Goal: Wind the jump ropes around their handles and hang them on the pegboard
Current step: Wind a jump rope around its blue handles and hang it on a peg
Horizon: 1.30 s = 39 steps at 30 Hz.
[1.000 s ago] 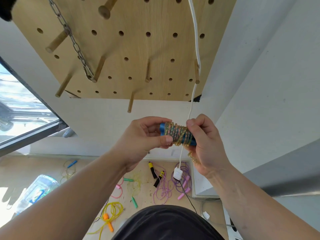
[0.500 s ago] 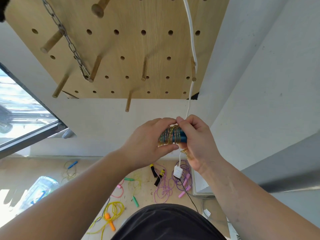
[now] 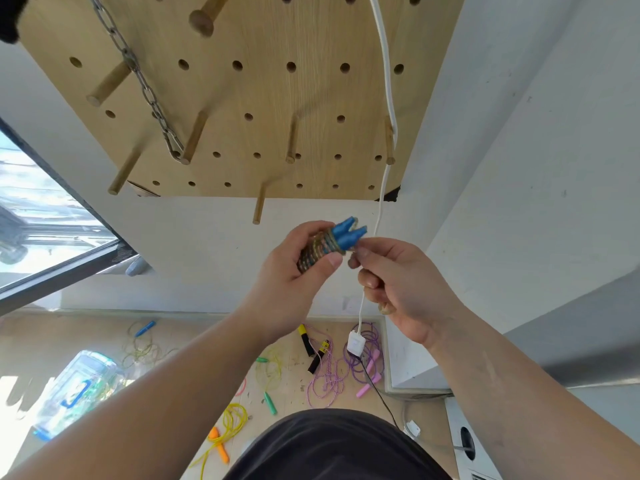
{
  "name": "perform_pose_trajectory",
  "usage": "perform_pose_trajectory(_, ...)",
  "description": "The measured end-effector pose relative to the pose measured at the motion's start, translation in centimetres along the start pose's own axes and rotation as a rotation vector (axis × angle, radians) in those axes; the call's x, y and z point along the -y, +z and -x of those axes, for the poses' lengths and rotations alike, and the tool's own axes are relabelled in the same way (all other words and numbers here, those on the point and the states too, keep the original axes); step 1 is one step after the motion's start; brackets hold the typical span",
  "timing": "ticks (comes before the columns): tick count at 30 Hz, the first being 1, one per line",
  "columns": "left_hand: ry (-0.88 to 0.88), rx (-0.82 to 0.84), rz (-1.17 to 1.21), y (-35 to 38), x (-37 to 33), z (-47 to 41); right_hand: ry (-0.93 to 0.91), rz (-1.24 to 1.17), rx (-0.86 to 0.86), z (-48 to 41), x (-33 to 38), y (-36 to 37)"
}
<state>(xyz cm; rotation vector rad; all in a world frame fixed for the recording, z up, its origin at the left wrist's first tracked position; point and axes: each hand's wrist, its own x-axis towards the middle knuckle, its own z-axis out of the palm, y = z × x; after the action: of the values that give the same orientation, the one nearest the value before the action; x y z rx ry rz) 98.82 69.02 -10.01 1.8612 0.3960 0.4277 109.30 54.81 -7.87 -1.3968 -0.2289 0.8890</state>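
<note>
Head view, looking down past a wall-mounted board to the floor. The left hand (image 3: 294, 275) grips a pair of blue plastic jump-rope handles (image 3: 346, 233), held side by side with their tapered tips pointing up and to the right; its fingers curl behind the bundle and its thumb presses across the front. A glittery gold-green cord (image 3: 317, 251) is wound in tight turns around the lower part of the handles, leaving only the blue tips bare. The right hand (image 3: 401, 289) is closed just beside the bundle – thumb and forefinger pinch the cord where it leaves the last turn, and a short bit of the same cord shows below the curled fingers. The bundle hangs in the air, in front of the white wall and below the light wooden pegboard (image 3: 249, 95), touching none of its round wooden pegs (image 3: 258, 206). A steel link chain (image 3: 145, 88) hangs on one peg at the left, and a white flat cable (image 3: 387, 98) runs down the board's right side to a white square plug (image 3: 355, 342). On the far floor lie unwound ropes: a purple rope with pink handles (image 3: 369, 368), a pink rope with yellow-and-black handles (image 3: 313, 351), a yellow rope with orange handles (image 3: 221, 439), and a pale yellow rope with green handles (image 3: 269, 398). A clear plastic box (image 3: 74, 386) (blue latch on its lid) lies at the left – near a window (image 3: 38, 223).
</note>
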Motion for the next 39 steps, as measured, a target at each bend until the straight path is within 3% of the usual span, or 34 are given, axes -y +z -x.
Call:
perform_pose_trajectory(3, -0.007, -0.030, -0.071, -0.2, 0.2, -0.3, -0.047, 0.180, -0.031, -0.2, -0.3, 0.0)
perform_pose_trajectory(6, 0.006, -0.024, -0.246, -0.3, 0.8, -0.5, -0.209, 0.787, -0.061, -0.1, 0.5, -0.4)
perform_pose_trajectory(10, -0.009, 0.099, -0.500, 0.0, 1.1, -0.4, -0.269, 1.528, 0.124, 0.4, 1.2, 0.2)
perform_pose_trajectory(13, 0.043, 0.204, -0.632, 0.5, 1.2, -0.2, -0.312, 1.742, 0.212, 0.3, 1.1, 0.6)
perform_pose_trajectory(16, 0.108, 0.297, -0.665, 0.5, 0.7, -0.4, -0.384, 1.797, 0.335, 0.3, 2.1, 0.9)
perform_pose_trajectory(19, 0.162, 0.409, -0.666, -0.3, 0.0, -0.6, -0.433, 1.709, 0.441, -0.1, 3.6, 0.3)
perform_pose_trajectory(25, 0.154, 0.512, -0.378, -1.1, -1.2, -0.5, -0.300, 1.032, 0.464, -1.2, 5.2, -1.9)
perform_pose_trajectory(33, -0.046, 0.369, 0.172, -1.0, -1.4, 0.0, 0.015, 0.068, 0.502, -1.8, 0.9, -2.9)
perform_pose_trajectory(39, -0.261, 0.085, 0.465, 0.1, -0.7, 0.1, 0.024, -0.144, 0.308, -0.6, -0.1, -1.0)
